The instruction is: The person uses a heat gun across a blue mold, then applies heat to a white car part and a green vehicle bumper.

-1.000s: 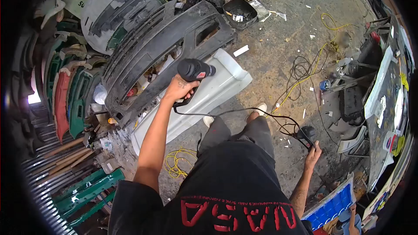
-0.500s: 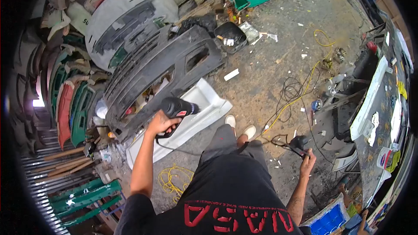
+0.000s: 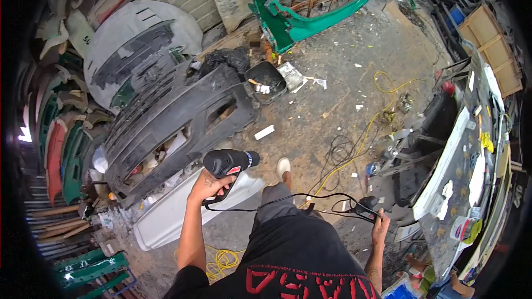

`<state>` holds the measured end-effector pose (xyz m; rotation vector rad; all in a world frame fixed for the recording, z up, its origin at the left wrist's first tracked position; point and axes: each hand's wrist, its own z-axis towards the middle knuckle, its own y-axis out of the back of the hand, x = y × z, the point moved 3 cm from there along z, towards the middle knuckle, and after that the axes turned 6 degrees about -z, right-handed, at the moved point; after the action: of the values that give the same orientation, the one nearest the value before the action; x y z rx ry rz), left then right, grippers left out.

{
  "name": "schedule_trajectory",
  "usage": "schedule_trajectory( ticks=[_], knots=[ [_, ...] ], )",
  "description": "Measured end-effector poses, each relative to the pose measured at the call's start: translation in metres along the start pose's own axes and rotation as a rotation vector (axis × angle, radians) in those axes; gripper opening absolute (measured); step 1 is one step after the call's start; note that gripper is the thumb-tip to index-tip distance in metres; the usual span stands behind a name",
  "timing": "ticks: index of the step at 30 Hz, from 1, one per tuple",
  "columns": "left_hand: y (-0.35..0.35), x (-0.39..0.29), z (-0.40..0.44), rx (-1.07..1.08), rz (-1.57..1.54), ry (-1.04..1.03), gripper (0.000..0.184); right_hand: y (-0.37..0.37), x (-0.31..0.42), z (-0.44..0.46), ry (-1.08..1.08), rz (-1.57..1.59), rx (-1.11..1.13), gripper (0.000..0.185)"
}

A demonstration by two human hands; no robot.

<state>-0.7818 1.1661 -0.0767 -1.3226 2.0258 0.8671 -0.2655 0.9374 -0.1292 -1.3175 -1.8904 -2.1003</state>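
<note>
My left hand point(image 3: 209, 187) is closed around the handle of a black heat gun point(image 3: 224, 161), its nozzle aimed right. A black cord point(image 3: 288, 197) runs from the handle across my legs toward the right side. My right hand point(image 3: 380, 230) grips a black corded object point(image 3: 366, 207); its exact kind is unclear. Behind and below the heat gun lies a long white panel point(image 3: 166, 218) on the floor. Just beyond it rests a dark grey car bumper point(image 3: 185, 119).
More bumpers point(image 3: 58, 158) are stacked along the left. A green bumper point(image 3: 316, 29) lies ahead, with a black tub point(image 3: 267, 86) nearer. Yellow cable point(image 3: 360, 144) trails over the littered floor. At right stands a cluttered bench point(image 3: 443, 188); another person's arm point(image 3: 461, 287) shows at lower right.
My body has moved forward, so the floor and bumpers sit lower and further left in view. One shoe shows instead of two. The cord now stretches higher across my legs; both hands keep their hold.
</note>
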Motion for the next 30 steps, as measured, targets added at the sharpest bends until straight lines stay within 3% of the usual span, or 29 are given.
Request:
schedule_trajectory(
  ticks=[5,8,11,15,20,24,25,29,30],
  knots=[
    [-0.022,-0.033,0.051,-0.019,-0.076,-0.037,0.023,0.023,0.015,0.065,0.021,0.009,0.001,0.047],
    [-0.027,-0.053,0.077,-0.093,-0.077,-0.036,0.024,0.026,0.025,0.093,0.106,-0.036,-0.158,0.043],
    [-0.03,-0.087,0.095,-0.131,-0.127,-0.09,0.02,0.028,0.041,0.125,-0.029,0.098,-0.145,0.044],
    [-0.026,-0.132,0.133,-0.188,-0.015,-0.13,0.02,0.016,0.035,0.182,-0.1,0.159,-0.161,0.047],
    [-0.034,-0.178,0.196,-0.308,0.23,-0.214,0.043,0.004,0.028,0.27,-0.039,0.226,-0.184,0.048],
    [-0.075,-0.227,0.247,-0.203,0.257,-0.197,0.044,0.002,0.009,0.344,-0.059,0.257,-0.149,0.047],
    [-0.088,-0.253,0.252,-0.189,0.332,-0.143,0.029,0.001,0.001,0.363,-0.095,0.295,-0.12,0.048],
    [-0.116,-0.327,0.294,-0.134,0.501,-0.03,0.026,0.008,-0.013,0.436,-0.021,0.228,-0.202,0.05],
    [-0.103,-0.305,0.331,-0.145,0.551,-0.095,0.027,0.01,-0.016,0.457,-0.03,0.215,-0.179,0.05]
  ],
)
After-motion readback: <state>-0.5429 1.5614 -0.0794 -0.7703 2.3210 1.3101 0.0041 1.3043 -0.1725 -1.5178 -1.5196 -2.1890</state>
